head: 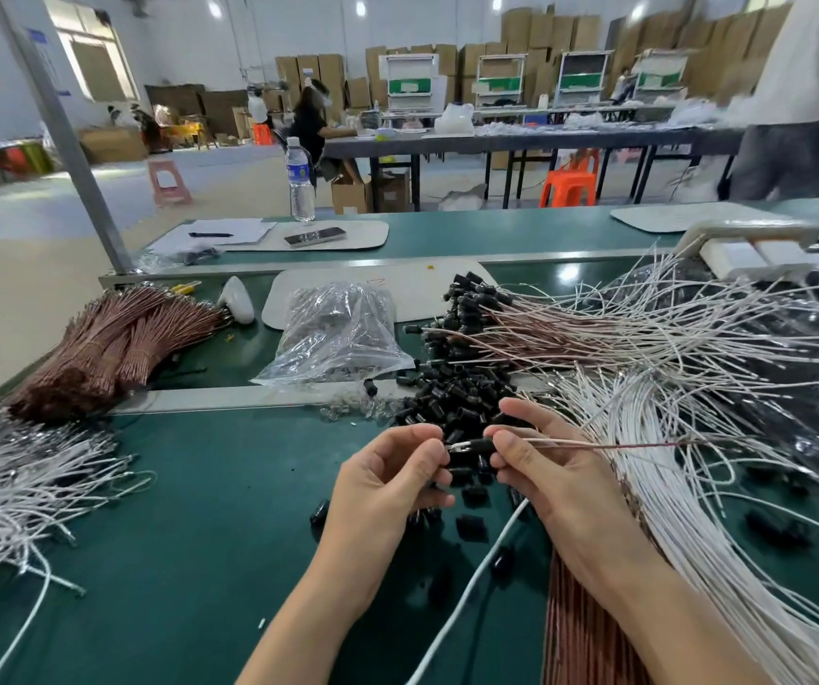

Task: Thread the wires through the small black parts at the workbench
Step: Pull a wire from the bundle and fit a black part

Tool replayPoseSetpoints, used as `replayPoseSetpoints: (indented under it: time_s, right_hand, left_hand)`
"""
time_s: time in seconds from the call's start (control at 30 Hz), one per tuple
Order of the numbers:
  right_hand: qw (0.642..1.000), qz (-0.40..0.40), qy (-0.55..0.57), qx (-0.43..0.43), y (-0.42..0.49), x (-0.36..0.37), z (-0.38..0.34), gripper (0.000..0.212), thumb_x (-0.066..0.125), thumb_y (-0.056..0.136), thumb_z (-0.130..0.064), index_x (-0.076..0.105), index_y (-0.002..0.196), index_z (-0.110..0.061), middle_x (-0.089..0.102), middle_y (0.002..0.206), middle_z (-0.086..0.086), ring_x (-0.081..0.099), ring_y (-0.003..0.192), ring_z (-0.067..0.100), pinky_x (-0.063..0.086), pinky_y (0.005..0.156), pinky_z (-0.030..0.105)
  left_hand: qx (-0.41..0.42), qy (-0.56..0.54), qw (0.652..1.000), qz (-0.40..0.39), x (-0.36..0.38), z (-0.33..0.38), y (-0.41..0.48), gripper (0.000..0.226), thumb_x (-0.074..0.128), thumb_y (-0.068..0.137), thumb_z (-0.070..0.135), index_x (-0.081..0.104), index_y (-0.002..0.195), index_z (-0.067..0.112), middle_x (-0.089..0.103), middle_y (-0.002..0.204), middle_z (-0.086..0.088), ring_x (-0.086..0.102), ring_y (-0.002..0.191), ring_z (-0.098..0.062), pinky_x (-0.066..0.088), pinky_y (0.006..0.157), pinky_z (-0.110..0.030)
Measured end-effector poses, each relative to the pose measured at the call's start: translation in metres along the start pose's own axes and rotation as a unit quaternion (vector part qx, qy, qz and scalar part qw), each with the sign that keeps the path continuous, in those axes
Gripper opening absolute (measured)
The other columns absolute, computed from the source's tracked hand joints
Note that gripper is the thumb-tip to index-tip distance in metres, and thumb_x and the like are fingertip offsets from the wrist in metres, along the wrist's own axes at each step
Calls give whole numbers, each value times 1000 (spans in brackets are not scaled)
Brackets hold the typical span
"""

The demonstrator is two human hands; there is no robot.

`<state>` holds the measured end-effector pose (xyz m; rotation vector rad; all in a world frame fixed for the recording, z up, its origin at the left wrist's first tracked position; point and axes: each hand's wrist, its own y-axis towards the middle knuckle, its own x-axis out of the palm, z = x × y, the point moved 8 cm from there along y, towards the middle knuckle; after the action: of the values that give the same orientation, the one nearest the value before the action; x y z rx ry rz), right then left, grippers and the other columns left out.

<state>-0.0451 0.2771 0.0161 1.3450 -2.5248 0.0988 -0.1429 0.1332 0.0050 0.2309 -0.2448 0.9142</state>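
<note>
The right hand (545, 479) pinches one small black part (479, 445). The left hand (390, 479) pinches the tips of two wires (595, 443) trailing past the right hand.

The surface (199, 511) is a matt green mat edged by a dull metal rail (229, 399). The small black parts (456, 402) look like smooth plastic. The bag (343, 333) is clear, crinkled, glossy film. The white wires (644, 427) have smooth sheathing, and the brown wire bundles (115, 338) gleam coppery.
</note>
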Motion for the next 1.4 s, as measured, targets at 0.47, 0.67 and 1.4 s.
replayPoseSetpoints:
  time_s: [0.47,0.67,1.4]
  right_hand:
    - [1000,8,29,7,0,-1,1,46,85,63,-42,78,107,-35,77,97,10,72,83,13,57,73,18]
    - [999,-11,30,5,-1,2,0,46,86,67,-41,77,111,-33,77,102,12,73,86,13,57,75,18]
    - [998,-53,11,24,-2,17,12,55,91,57,-63,78,98,-28,78,91,10,74,86,18,57,74,22]
  left_hand:
    - [29,104,994,1,-3,5,-1,26,65,88,41,77,92,19,73,85,-7,67,71,-16,59,67,-28]
    - [37,154,987,-27,2,6,-3,23,63,95,32,76,95,13,74,86,-8,66,70,-15,56,67,-24]
    - [46,201,978,-38,8,4,-6,12,63,100,22,73,96,15,75,83,-2,68,69,-10,55,66,-23]
